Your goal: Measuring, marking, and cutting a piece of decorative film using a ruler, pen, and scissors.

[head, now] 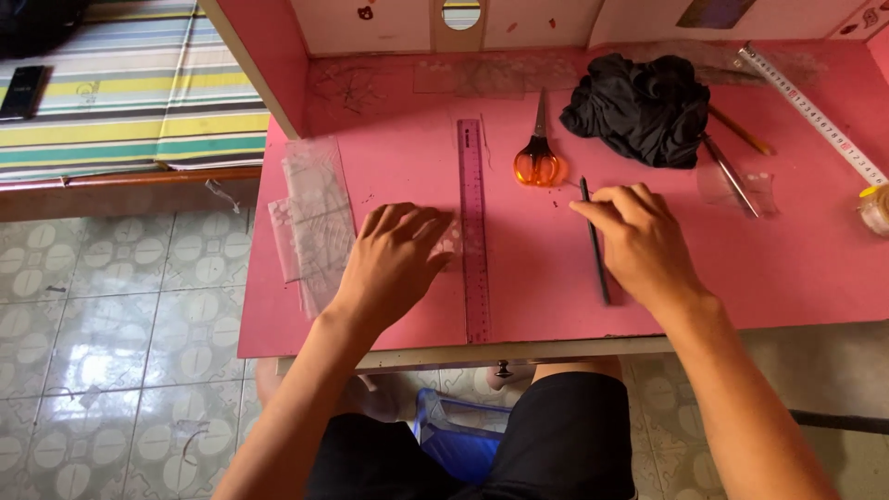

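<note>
Now the left hand (pixel 396 262) lies open, palm down, on a clear plastic piece (pixel 448 239) beside the purple ruler (pixel 473 231); the right hand (pixel 642 243) grips a dark pencil (pixel 594 239) on the pink counter (pixel 787 259); orange scissors (pixel 539 148) lie beyond.

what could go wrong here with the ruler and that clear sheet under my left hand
1. The left hand presses the clear plastic sheet only at the ruler's edge, so the ruler may slip sideways.
2. The right hand rests on the black pencil; it could roll.
3. The orange scissors lie close by.
</note>
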